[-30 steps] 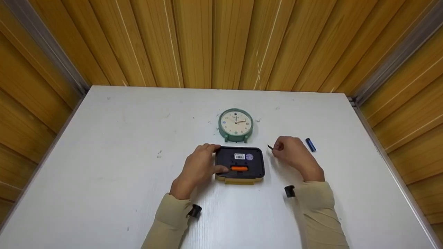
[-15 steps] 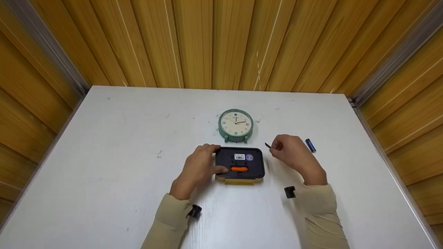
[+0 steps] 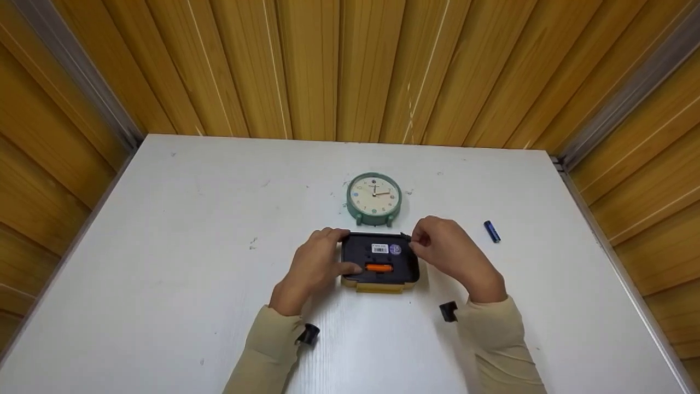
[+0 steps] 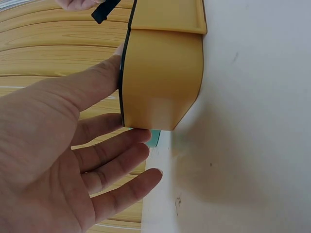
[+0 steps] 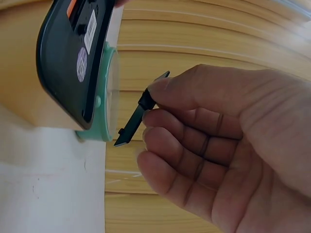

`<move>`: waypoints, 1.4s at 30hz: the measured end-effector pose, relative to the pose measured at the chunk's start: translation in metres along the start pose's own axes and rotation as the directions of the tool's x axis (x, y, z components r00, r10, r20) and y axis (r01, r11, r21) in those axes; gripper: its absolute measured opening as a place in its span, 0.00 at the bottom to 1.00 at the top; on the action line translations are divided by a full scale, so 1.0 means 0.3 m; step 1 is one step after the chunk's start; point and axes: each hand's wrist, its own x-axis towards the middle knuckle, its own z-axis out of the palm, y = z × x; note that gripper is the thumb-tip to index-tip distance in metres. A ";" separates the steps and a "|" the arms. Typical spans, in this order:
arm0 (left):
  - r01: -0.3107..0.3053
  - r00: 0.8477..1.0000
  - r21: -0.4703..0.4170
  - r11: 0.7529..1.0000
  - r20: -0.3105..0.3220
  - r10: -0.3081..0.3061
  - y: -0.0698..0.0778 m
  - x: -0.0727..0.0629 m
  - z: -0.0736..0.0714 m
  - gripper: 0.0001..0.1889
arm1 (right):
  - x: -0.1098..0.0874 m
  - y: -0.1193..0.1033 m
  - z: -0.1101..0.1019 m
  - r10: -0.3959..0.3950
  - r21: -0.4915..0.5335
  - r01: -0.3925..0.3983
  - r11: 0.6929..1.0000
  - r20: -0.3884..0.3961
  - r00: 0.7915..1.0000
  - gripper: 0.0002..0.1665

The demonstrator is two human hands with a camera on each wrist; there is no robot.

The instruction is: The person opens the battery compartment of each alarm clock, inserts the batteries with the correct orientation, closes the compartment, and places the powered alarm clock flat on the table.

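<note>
A yellow clock (image 3: 355,249) lies with its black back upward in the middle of the table; its face is hidden. An orange battery (image 3: 379,268) sits in the slot of the back. My left hand (image 3: 311,260) grips the clock's left side, thumb on the back and fingers at the far edge. Between thumb and forefinger, my right hand (image 3: 451,251) pinches a small black battery cover (image 5: 131,124). In the head view this cover is over the clock's far right corner; the right wrist view shows it apart from the back.
A round green alarm clock (image 3: 374,196) with a cream dial stands just behind the yellow one. A blue battery (image 3: 492,231) lies on the white table (image 3: 191,246) to the right of my right hand. Wood-patterned walls (image 3: 361,71) rise at the back and both sides.
My right hand has moved left with the battery cover, from beside the yellow clock to over its right edge. The left hand and both clocks stay in place.
</note>
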 end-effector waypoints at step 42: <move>-0.020 1.000 0.002 1.000 -0.020 0.020 0.000 -0.003 -0.001 0.35 | 0.005 -0.125 0.126 -0.087 -0.061 0.097 0.993 0.143 0.986 0.05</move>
